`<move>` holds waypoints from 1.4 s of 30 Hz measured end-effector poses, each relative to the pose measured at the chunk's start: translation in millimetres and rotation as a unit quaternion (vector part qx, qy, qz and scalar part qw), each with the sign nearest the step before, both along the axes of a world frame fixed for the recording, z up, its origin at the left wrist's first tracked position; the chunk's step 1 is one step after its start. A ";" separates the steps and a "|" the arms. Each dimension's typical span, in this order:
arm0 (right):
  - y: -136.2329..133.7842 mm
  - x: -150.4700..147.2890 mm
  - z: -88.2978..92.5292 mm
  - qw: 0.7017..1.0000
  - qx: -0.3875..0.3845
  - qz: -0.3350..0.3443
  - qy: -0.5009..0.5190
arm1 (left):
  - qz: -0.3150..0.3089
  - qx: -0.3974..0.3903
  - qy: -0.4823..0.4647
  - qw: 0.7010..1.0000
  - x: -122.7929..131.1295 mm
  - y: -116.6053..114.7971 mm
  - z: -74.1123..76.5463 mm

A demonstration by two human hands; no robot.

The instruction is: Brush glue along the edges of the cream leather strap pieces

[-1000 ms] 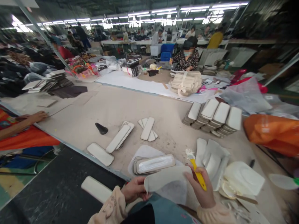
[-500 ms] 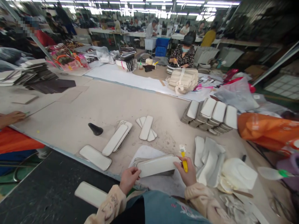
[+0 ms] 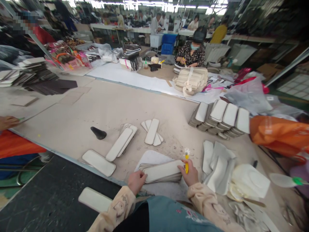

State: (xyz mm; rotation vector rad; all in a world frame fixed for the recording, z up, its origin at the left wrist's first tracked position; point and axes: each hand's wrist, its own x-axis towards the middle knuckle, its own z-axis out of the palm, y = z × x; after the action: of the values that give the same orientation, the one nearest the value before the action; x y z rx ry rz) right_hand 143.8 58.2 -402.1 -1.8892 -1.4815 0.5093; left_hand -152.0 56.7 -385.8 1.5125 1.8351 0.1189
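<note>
A white, rounded-corner panel [image 3: 164, 170] lies on top of a stack of similar panels in front of me. My left hand [image 3: 136, 181] pinches its left end. My right hand [image 3: 189, 173] touches its right end with the fingers while gripping a yellow-handled brush [image 3: 186, 163], whose pale bristles point up. Under the stack is a white sheet [image 3: 151, 156]. Left of it rest a fanned pile of panels [image 3: 122, 141] and a single panel [image 3: 98, 162]. A few crossed panels [image 3: 152, 132] lie farther back.
At the right stand several panel stacks [image 3: 220, 111], white curved scraps [image 3: 218, 167] and a white container [image 3: 251, 180]. A black saddle-shaped piece [image 3: 98, 132] sits left of centre. Another panel [image 3: 94, 199] lies on the dark surface below. A co-worker's hand [image 3: 9, 122] is at far left.
The panel between my hands has come down flatter onto the stack. My right hand, with the brush, has shifted slightly left and the brush has turned. The view has moved a little.
</note>
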 end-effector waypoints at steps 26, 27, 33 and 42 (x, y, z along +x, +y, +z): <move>4.7 2.9 -13.5 0.999 -0.028 0.011 -0.020 | 0.005 -0.042 -0.002 0.999 -0.3 3.6 -10.4; 4.6 2.6 -12.6 0.999 -0.029 0.010 -0.026 | 0.010 -0.040 -0.005 0.999 -0.5 3.4 -11.3; 2.6 6.8 -10.6 0.997 -0.040 0.002 -0.060 | 0.040 -0.016 -0.042 0.998 -0.8 1.9 -13.1; 3.4 10.3 -12.3 1.000 -0.021 -0.015 -0.011 | 0.030 -0.009 -0.043 0.999 -0.6 0.1 -9.8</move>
State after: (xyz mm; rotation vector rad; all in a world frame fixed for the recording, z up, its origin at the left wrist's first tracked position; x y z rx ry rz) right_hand 154.2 61.6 -414.4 -1.9536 -1.4650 0.5109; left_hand -152.6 56.8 -395.7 1.4190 1.8082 0.1920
